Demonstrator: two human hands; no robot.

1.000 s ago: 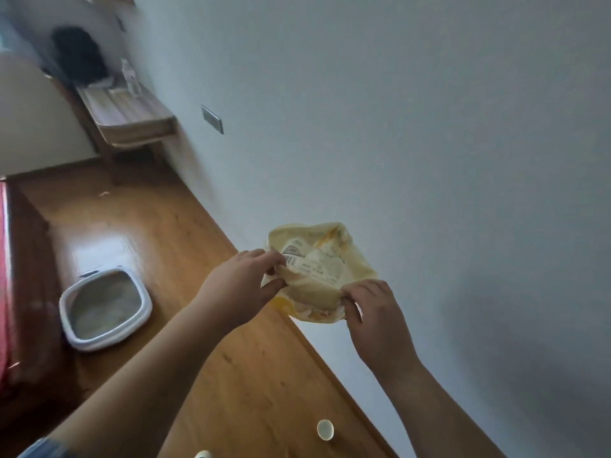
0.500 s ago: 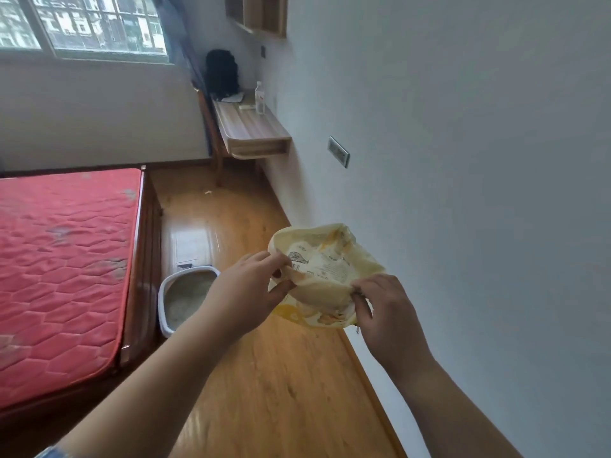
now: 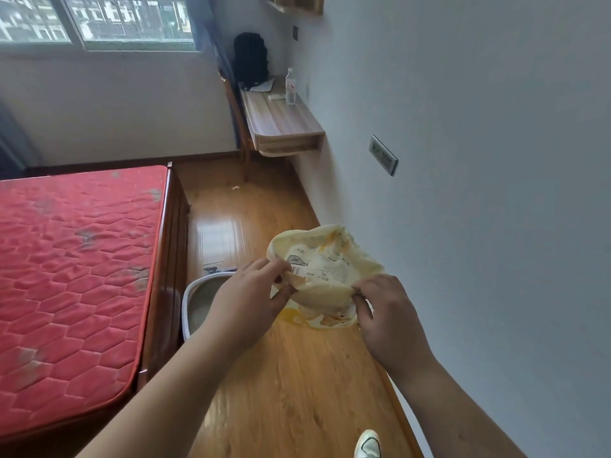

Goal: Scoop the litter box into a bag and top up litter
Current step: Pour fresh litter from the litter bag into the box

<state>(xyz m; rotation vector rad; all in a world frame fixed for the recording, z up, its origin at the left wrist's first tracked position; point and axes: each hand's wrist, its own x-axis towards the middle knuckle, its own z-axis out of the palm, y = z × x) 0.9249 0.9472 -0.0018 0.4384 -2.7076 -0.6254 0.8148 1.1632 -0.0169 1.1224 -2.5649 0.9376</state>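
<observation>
Early on, I'd say: left hand [image 3: 254, 292] & right hand [image 3: 386, 312] each pinch the bag [image 3: 327, 266] edge w/ curled fingers, box [image 3: 195, 305] just left, no scooping/top-up evident yet.

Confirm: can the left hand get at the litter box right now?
Probably not yet. The left hand and right hand both pinch the yellow bag, held up above the floor. The litter box sits low beside the bed, its visible part uncovered; letting go and bending down should do it.

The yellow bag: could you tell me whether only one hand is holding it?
No, the left hand pinches one side of the yellow bag and the right hand grips the other.
</observation>
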